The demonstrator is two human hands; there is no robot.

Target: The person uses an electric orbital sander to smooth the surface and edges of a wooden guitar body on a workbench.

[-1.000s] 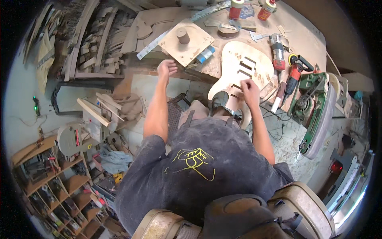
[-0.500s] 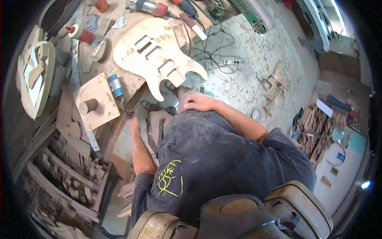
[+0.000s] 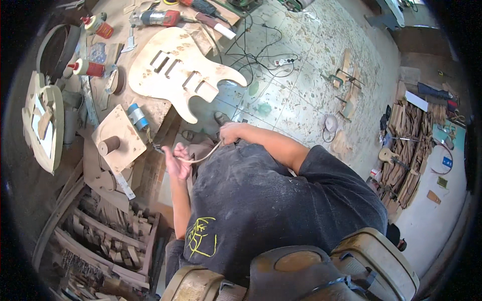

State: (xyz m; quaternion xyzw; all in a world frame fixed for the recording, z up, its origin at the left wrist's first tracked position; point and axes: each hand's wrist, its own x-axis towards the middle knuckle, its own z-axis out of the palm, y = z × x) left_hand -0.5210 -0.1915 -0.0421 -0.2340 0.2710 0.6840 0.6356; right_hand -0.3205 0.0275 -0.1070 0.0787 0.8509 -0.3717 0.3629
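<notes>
My right hand (image 3: 230, 133) is closed at my waist, around one end of a thin pale cord or strip (image 3: 205, 157). The strip curves down to my left hand (image 3: 177, 163), whose thumb and fingers are spread; its far end meets those fingers, and I cannot tell how firmly they touch it. Just beyond the left hand, on the bench corner, lies a square wooden plate (image 3: 120, 138) with a round wooden knob (image 3: 109, 145). Against it rests a blue and silver cylindrical tool (image 3: 137, 117) with a cable. A pale wooden guitar body (image 3: 173, 75) lies farther off, overhanging the bench edge.
Glue bottles (image 3: 90, 67) and a power tool (image 3: 155, 18) sit on the bench (image 3: 150, 103). Another guitar body (image 3: 55, 128) stands at the left. Cables and a power strip (image 3: 284, 62) lie on the tiled floor, near clamped wood (image 3: 345, 85). Offcuts fill a rack (image 3: 108, 233).
My left hand has come up from beside the bench corner, its fingers now spread. The right hand has moved slightly left and closed. The pale strip now shows between them. The view has shifted.
</notes>
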